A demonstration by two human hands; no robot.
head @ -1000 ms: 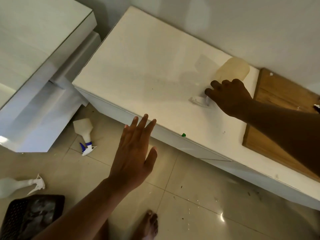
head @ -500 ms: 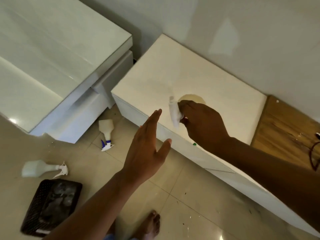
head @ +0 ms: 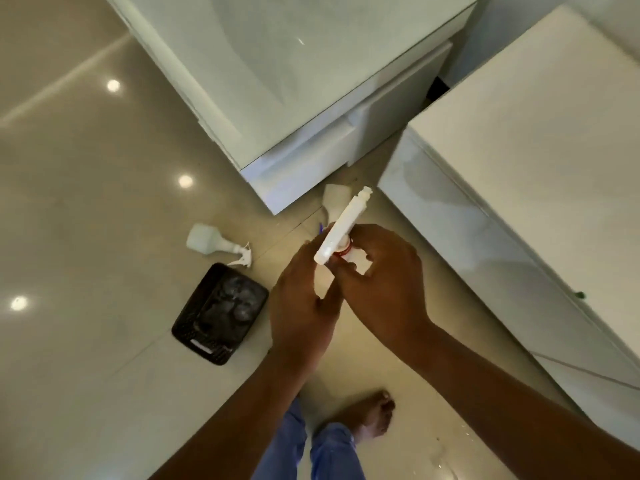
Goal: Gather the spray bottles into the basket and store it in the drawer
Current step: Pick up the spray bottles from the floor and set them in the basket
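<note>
Both my hands hold a white spray bottle [head: 341, 227] over the floor, its white trigger head pointing up and away and a red ring at its neck. My right hand [head: 377, 285] wraps the bottle's body, which is mostly hidden. My left hand [head: 304, 299] touches the head from the left. A second white spray bottle [head: 204, 239] lies on the tiles just beyond the black basket [head: 194, 327]. A third bottle [head: 334, 199], with a blue part, lies behind the held one, partly hidden.
A low white cabinet [head: 519, 161] with drawer fronts runs along the right. A glossy white table unit [head: 294, 81] stands at the top centre. My bare foot [head: 370, 414] and blue trouser legs are on the beige tiles below.
My right hand lifted the bottle off the white cabinet and brought it down over the floor. My left hand, open before, closed in on its head. My view swung left and down.
</note>
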